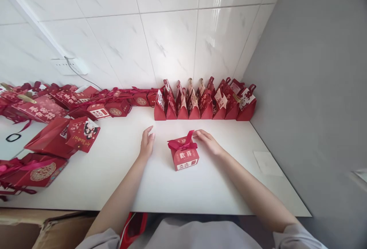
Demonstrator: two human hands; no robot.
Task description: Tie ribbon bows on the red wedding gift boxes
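A small red gift box with white and gold lettering stands on the white table in front of me. A dark pink ribbon is tied in a bow across its top, one tail sticking up. My left hand rests on its edge to the left of the box, apart from it, thumb and fingers loosely spread with nothing in them. Over on the right, my right hand reaches beside the box with its fingers stretched out. Its fingertips are close to the raised ribbon tail; I cannot tell whether they touch it.
Two rows of red triangular boxes with loop handles stand against the tiled wall. Ribboned boxes line up left of them, with more boxes piled at the left. A grey partition bounds the right; a cardboard box sits below the table edge.
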